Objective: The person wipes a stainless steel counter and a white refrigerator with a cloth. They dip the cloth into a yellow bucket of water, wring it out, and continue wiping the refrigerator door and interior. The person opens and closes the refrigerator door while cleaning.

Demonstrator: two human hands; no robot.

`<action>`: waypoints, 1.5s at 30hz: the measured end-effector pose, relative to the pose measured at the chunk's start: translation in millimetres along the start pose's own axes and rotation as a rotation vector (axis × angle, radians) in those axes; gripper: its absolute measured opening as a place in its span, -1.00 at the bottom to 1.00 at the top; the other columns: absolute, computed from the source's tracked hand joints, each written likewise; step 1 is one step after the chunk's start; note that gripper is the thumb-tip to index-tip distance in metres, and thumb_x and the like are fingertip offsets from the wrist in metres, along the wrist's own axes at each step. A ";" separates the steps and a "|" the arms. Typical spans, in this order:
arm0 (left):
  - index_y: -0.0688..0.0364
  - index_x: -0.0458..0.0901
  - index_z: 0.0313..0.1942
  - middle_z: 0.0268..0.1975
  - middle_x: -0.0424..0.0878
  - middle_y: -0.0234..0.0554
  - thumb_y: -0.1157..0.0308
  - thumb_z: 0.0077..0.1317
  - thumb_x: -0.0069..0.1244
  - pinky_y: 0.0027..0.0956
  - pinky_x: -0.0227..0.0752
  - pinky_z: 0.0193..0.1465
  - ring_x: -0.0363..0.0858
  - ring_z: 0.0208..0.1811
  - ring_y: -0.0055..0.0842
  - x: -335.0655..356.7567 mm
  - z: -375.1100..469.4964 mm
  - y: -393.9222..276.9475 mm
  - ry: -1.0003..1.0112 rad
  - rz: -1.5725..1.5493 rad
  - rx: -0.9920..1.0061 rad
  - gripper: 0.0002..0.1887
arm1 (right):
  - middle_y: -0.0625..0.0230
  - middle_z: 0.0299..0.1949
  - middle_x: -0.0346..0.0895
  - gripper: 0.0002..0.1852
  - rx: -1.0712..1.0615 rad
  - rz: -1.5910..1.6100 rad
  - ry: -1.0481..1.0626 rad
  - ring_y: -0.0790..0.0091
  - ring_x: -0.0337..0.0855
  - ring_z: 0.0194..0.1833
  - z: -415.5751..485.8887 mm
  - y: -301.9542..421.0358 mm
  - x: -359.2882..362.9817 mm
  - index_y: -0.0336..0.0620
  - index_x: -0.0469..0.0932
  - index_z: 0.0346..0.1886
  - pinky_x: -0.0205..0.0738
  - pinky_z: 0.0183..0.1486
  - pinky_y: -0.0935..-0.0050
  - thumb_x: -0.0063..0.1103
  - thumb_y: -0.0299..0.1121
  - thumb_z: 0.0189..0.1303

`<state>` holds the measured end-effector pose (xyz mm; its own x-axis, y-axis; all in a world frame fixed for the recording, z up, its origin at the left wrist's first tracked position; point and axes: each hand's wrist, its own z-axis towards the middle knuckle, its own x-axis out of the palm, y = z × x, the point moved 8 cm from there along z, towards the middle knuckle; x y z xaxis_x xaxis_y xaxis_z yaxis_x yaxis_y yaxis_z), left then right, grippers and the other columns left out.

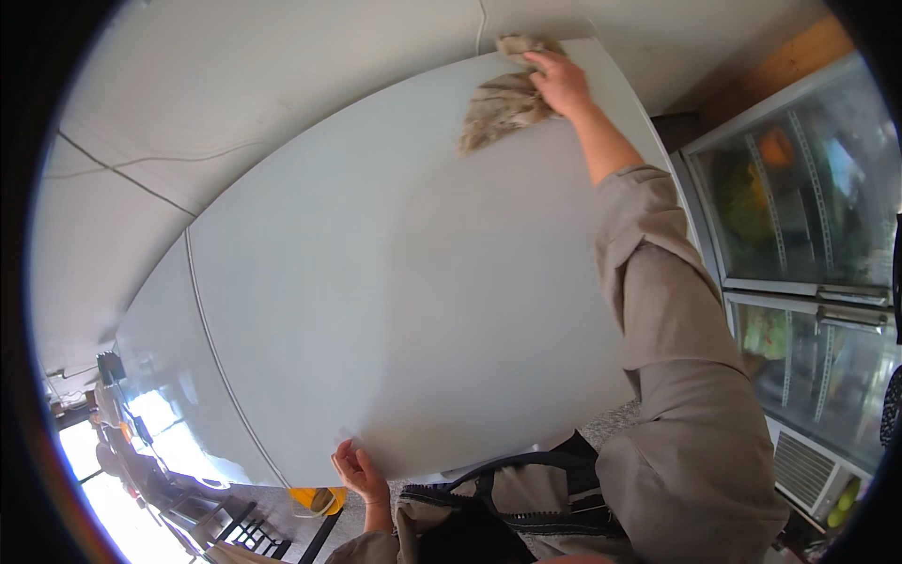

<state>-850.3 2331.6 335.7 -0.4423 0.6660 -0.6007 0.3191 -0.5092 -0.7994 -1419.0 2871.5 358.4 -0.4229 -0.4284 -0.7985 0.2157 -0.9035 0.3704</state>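
A large white smooth flat surface (317, 282), probably a table top or a chest freezer lid, fills the middle of the view. My right hand (560, 81) presses a crumpled, stained greyish-brown cloth (500, 109) onto it near its far right corner; part of the cloth bunches up by the far edge at the wall. At the near edge, my left hand (361, 472) rests with curled fingers and no object visible in it. Its fingertips touch the rim; whether they grip the edge cannot be told.
Along the far side runs a white wall (282, 77) with cables. A glass-door refrigerator (796, 190) stands at the right. A seam strip (211, 338) crosses the surface at the left. Below its near edge are a yellow container (317, 500) and a dark metal rack (261, 539).
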 end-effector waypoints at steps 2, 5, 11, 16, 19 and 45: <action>0.28 0.53 -0.08 -0.26 0.42 -0.34 0.32 0.32 -0.02 -0.55 0.25 -0.43 0.32 -0.50 -0.68 -3.1 2.5 1.9 -0.044 0.017 -0.014 -0.74 | 0.34 0.16 0.53 -0.61 0.074 -0.058 0.034 0.20 0.53 0.14 2.1 -48.2 -14.8 0.22 0.56 0.12 0.43 0.17 0.23 0.10 -0.19 0.18; 0.28 0.51 -0.10 -0.29 0.44 -0.34 0.35 0.32 -0.04 -0.56 0.27 -0.43 0.33 -0.50 -0.69 -2.8 5.7 1.1 -0.037 0.058 -0.022 -0.77 | 0.28 0.19 0.50 -0.58 0.170 -0.218 0.055 0.11 0.49 0.17 3.9 -98.4 -33.0 0.23 0.46 0.24 0.41 0.19 0.16 0.02 -0.14 0.31; 0.28 0.50 -0.11 -0.31 0.46 -0.34 0.37 0.32 -0.06 -0.57 0.28 -0.43 0.33 -0.49 -0.71 -5.3 11.4 7.3 -0.052 0.079 -0.047 -0.79 | 0.14 0.22 0.45 -0.54 0.348 -0.037 0.127 0.00 0.45 0.18 -45.5 -122.1 -62.3 0.07 0.41 0.28 0.38 0.20 0.11 -0.01 -0.24 0.30; 0.28 0.51 -0.12 -0.29 0.46 -0.34 0.35 0.33 -0.05 -0.57 0.24 -0.44 0.31 -0.48 -0.72 1.8 9.3 8.9 0.007 -0.007 -0.009 -0.79 | 0.07 0.19 0.45 -0.52 0.237 0.030 -0.015 -0.03 0.44 0.18 -153.2 -100.8 -132.5 -0.03 0.41 0.25 0.34 0.22 0.14 -0.01 -0.38 0.20; 0.29 0.52 -0.14 -0.28 0.45 -0.35 0.33 0.34 -0.04 -0.57 0.23 -0.43 0.30 -0.47 -0.73 4.3 9.4 3.2 0.061 -0.022 0.042 -0.79 | 0.07 0.16 0.46 -0.51 0.237 0.023 -0.045 -0.03 0.43 0.18 -233.0 -87.8 -177.6 -0.05 0.42 0.22 0.32 0.24 0.16 0.02 -0.46 0.16; 0.29 0.57 -0.26 -0.33 0.49 -0.24 0.30 0.35 -0.04 -0.47 0.34 -0.33 0.42 -0.42 -0.53 3.2 9.2 -35.3 0.061 -0.002 0.152 -0.79 | 0.09 0.18 0.45 -0.54 -0.220 0.056 0.173 0.04 0.38 0.24 -162.0 151.9 -68.1 0.15 0.58 0.08 0.22 0.29 0.08 0.22 -0.34 0.00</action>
<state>-870.7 2346.6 362.1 -0.3895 0.6966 -0.6026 0.1854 -0.5815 -0.7921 -1214.8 2765.9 392.2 -0.2527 -0.4518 -0.8556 0.4287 -0.8450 0.3196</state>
